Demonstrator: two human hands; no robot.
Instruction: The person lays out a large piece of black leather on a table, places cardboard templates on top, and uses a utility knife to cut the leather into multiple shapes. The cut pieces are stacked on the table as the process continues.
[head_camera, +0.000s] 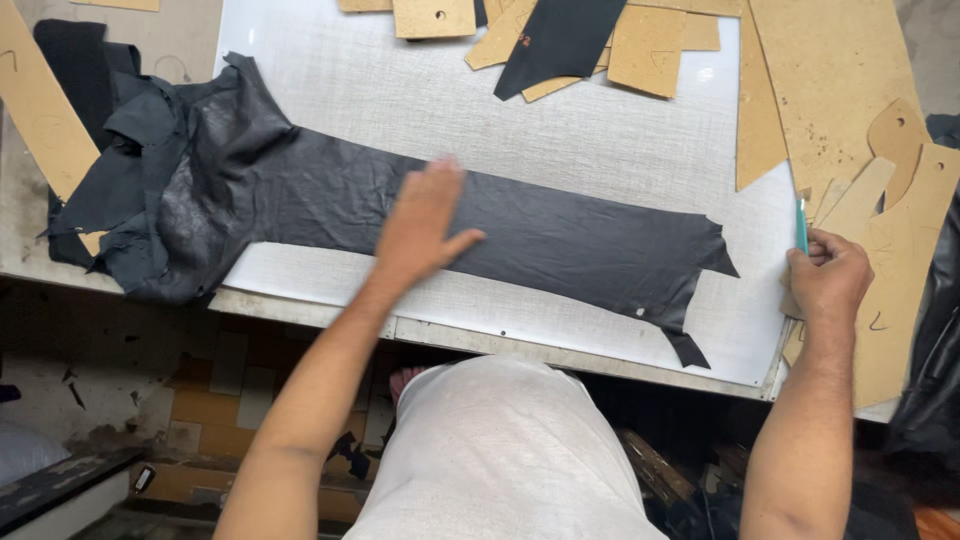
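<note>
Black leather piece (420, 205): lies lengthwise across the white cutting board (600, 140) on the desk (20, 210), its bunched end at the board's left edge, its tail near the right edge.
Left hand (420, 225): grip released, palm flat on the leather's middle.
Right hand (828, 282): at the board's right edge, just beyond the leather's tail, grip clenched around a teal-handled tool (801, 225).
Cardboard patterns (830, 80): spread over the desk's far and right edges.
</note>
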